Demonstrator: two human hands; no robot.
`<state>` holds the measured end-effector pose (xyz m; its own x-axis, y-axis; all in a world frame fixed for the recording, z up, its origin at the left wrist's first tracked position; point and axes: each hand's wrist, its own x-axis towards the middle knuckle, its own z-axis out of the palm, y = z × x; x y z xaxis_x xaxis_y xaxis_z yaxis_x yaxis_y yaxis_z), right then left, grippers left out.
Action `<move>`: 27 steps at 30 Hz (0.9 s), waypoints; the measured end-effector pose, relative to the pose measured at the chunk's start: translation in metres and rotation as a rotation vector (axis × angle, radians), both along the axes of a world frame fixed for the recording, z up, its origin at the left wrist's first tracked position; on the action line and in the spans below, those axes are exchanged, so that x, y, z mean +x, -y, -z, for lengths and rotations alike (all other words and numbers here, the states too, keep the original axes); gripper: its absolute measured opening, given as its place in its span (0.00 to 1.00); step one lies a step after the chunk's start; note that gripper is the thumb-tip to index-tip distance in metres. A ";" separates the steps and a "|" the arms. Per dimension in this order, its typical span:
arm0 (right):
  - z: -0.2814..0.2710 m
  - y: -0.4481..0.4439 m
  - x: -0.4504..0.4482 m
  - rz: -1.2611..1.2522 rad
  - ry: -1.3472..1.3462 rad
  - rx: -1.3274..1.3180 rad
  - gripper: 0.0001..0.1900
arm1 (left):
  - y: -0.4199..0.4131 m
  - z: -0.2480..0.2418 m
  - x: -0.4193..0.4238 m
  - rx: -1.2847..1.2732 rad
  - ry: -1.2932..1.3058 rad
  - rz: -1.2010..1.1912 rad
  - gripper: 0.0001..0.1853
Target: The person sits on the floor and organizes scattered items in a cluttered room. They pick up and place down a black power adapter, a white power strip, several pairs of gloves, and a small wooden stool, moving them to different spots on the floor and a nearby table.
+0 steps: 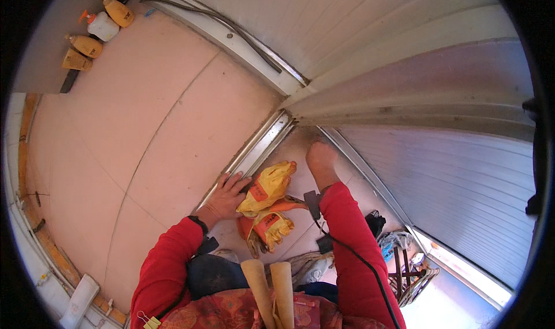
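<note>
My left hand (224,197) rests with fingers spread on the metal door track (260,145), beside a yellow and orange work glove (266,188). My right hand (321,155) is bent inward over the floor near the frame's corner; its fingers are hidden and blurred, so what it holds cannot be told. More yellow and orange gloves (274,228) lie heaped on the tiles between my arms. Two rolled tan tubes (282,290) stick up in front of my patterned apron (217,309).
Ribbed panels (433,173) rise at the right. A cable (217,15) lies along the upper frame. Several pump bottles (104,25) stand at the upper left. A wire basket (412,279) and plastic bags (394,242) sit at the lower right. Pink tiles (173,134) spread left.
</note>
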<state>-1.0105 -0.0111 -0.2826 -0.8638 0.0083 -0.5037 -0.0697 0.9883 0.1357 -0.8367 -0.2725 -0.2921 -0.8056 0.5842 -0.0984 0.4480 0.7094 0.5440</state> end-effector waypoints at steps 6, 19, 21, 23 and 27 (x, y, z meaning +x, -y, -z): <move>0.003 0.009 -0.013 0.011 0.107 -0.086 0.20 | 0.001 -0.002 0.000 -0.014 0.010 -0.009 0.24; -0.019 -0.092 0.172 0.419 -0.151 -0.523 0.22 | 0.000 -0.001 0.006 -0.059 0.028 -0.003 0.26; -0.016 -0.089 0.189 0.556 -0.126 -0.653 0.23 | -0.002 -0.003 0.004 -0.053 0.065 -0.019 0.26; -0.014 -0.078 0.202 0.657 -0.060 -0.688 0.24 | -0.003 -0.012 0.005 -0.028 0.041 -0.037 0.26; -0.014 -0.044 0.222 0.640 0.020 -0.913 0.28 | -0.006 -0.033 0.004 0.134 0.094 -0.060 0.25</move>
<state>-0.7886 0.0331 -0.2686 -0.8245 0.0690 -0.5617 0.4943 0.5712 -0.6554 -0.8329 -0.2664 -0.2594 -0.8304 0.5481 -0.0999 0.3494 0.6521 0.6729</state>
